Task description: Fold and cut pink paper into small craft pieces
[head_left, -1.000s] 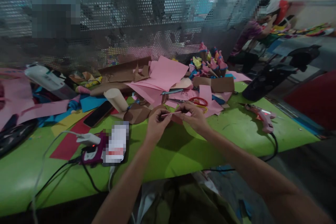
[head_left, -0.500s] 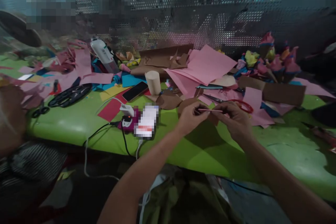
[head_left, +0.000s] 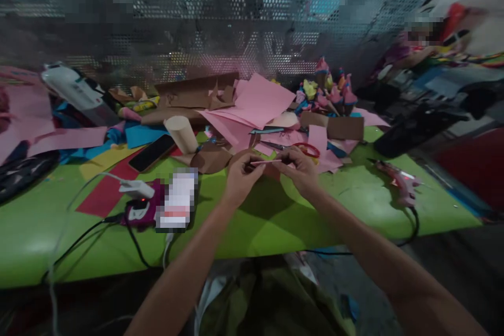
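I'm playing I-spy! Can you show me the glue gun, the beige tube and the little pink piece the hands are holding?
Glue gun (head_left: 405,184): head view, on its body.
Beige tube (head_left: 182,136): head view, on its side.
Little pink piece (head_left: 266,162): head view, middle of its thin visible strip.

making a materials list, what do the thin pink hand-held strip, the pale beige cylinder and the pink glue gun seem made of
Thin pink strip: probably matte paper or card, flat and thin-edged. Pale beige cylinder: perhaps matte cardboard, showing no bright highlights. Pink glue gun: likely smooth plastic, moulded-looking.
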### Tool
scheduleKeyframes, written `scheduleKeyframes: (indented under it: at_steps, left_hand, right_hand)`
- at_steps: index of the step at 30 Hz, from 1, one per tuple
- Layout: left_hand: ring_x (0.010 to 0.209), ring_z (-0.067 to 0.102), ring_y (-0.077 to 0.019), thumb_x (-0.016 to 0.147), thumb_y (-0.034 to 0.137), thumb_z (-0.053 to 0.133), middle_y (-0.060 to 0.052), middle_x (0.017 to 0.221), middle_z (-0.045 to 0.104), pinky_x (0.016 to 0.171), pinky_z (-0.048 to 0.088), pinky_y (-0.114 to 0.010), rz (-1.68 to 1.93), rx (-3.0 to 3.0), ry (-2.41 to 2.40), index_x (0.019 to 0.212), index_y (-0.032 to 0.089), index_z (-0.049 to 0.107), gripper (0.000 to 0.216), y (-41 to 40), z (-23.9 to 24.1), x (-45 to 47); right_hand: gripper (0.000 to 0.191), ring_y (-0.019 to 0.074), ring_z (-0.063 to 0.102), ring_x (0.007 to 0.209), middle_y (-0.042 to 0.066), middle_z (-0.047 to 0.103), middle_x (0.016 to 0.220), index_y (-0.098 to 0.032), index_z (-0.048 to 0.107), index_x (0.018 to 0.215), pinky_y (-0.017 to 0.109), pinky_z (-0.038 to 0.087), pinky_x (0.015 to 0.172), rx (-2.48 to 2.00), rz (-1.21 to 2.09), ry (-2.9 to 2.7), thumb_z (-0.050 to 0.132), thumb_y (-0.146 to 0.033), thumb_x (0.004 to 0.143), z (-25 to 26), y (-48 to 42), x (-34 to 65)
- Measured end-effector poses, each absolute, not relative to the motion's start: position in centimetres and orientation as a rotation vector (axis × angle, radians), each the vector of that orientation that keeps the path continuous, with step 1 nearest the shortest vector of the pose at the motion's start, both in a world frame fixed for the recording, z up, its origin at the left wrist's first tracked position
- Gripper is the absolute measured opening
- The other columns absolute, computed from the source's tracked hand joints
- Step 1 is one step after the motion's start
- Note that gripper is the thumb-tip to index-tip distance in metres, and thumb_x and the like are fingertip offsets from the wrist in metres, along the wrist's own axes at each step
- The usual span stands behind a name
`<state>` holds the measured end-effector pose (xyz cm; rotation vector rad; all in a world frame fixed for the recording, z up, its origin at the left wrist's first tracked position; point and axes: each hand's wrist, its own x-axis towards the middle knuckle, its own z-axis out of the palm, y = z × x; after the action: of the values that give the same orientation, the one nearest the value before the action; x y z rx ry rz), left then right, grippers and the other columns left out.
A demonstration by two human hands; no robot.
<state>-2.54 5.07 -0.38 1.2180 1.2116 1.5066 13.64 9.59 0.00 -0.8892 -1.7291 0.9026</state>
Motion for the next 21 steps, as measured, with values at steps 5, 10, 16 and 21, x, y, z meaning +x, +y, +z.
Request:
scheduleKeyframes:
  at_steps: [5,10,16,21]
  left_hand:
    - [0.065,0.056,-0.0114,0.070,0.026,0.072,0.001,0.070,0.063,0.062,0.046,-0.022,1.536,1.178,1.217,0.075,0.019,0.067,0.011,5.05,-0.38,-2.60]
    - [0.066,0.057,-0.0118,0.070,0.029,0.074,0.000,0.071,0.063,0.063,0.049,-0.022,1.562,1.141,1.229,0.075,0.019,0.068,0.012,5.07,-0.44,-2.78]
    - [0.066,0.059,-0.0121,0.068,0.032,0.076,0.000,0.072,0.064,0.063,0.052,-0.023,1.531,1.086,1.208,0.077,0.018,0.068,0.019,5.13,-0.55,-2.83]
    - [0.062,0.057,-0.0105,0.066,0.032,0.078,0.001,0.069,0.062,0.060,0.050,-0.021,1.549,1.080,1.223,0.075,0.018,0.067,0.019,4.99,-0.20,-2.87]
  right_hand:
    - [0.017,0.0189,0.053,0.076,0.002,0.060,0.078,-0.023,0.064,0.073,0.032,0.041,0.069,-0.899,0.900,-1.734,0.068,-0.038,0.079,0.24,9.62,13.62]
    - [0.015,0.0187,0.053,0.078,0.002,0.060,0.078,-0.023,0.065,0.074,0.032,0.041,0.069,-0.899,0.909,-1.741,0.069,-0.036,0.079,0.12,9.81,13.63]
    - [0.014,0.0186,0.053,0.077,0.002,0.061,0.077,-0.022,0.064,0.072,0.031,0.041,0.068,-0.906,0.886,-1.726,0.069,-0.033,0.079,0.07,9.87,13.47]
    - [0.017,0.0188,0.054,0.079,0.003,0.062,0.079,-0.022,0.067,0.076,0.031,0.041,0.069,-0.884,0.897,-1.754,0.071,-0.038,0.080,0.12,9.75,13.50]
